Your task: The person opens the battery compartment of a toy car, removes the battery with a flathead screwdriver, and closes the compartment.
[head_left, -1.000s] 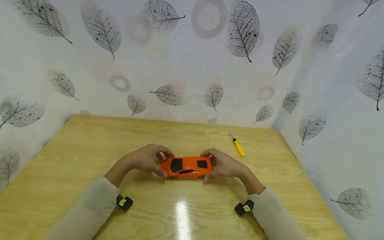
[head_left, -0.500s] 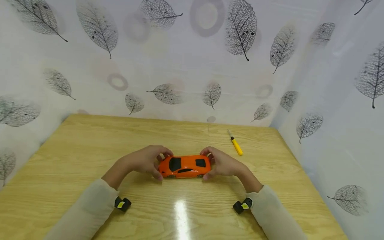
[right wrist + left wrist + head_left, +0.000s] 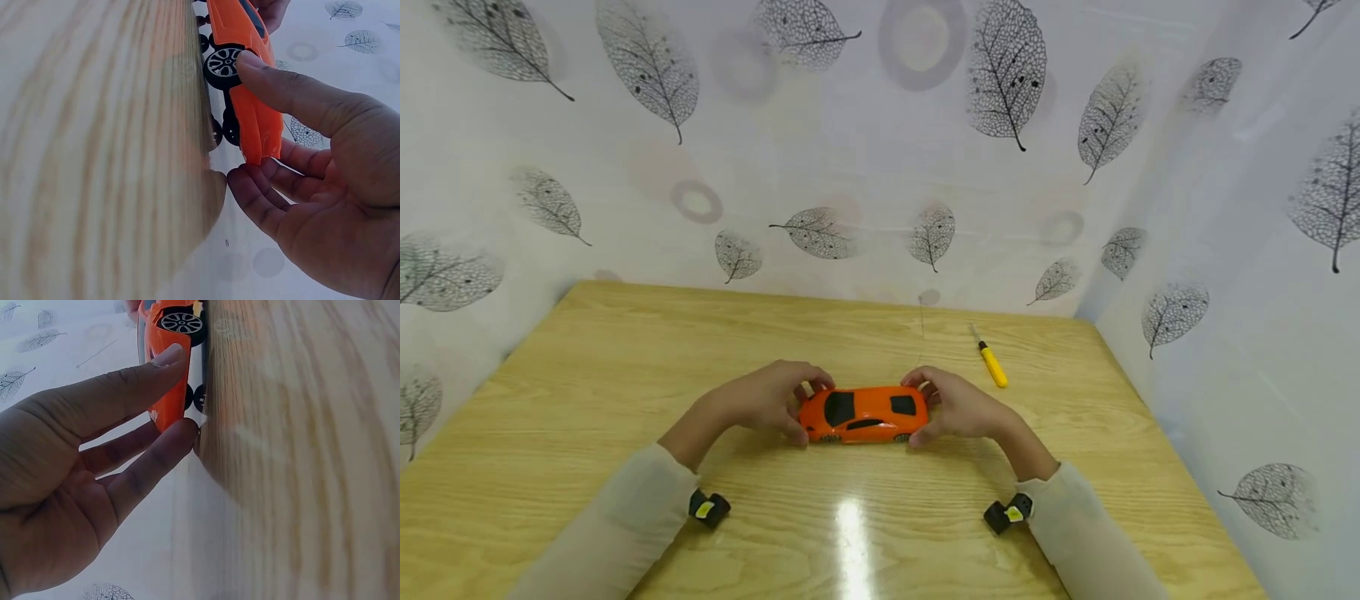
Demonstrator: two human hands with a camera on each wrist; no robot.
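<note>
An orange toy car (image 3: 868,415) with dark windows is at the middle of the wooden table, its length running left to right. At its left end, my left hand (image 3: 769,400) grips the car between thumb and fingers. My right hand (image 3: 958,406) holds the opposite end the same way. In the left wrist view the thumb lies along the side of the car (image 3: 169,381), just below a spoked wheel. The right wrist view has the thumb beside another wheel (image 3: 223,65), with fingers curled at the end of the body. The wheels are right at the tabletop.
A screwdriver (image 3: 992,365) with a yellow handle lies beyond my right hand, tip pointing away. Leaf-printed sheeting (image 3: 865,150) stands along the table's (image 3: 715,333) back and sides. Black wrist cameras hang at both cuffs.
The car has tilted slightly and shifted very little, with both hands staying at its ends. The whole view moved a bit with the head. The screwdriver lies where it was.
</note>
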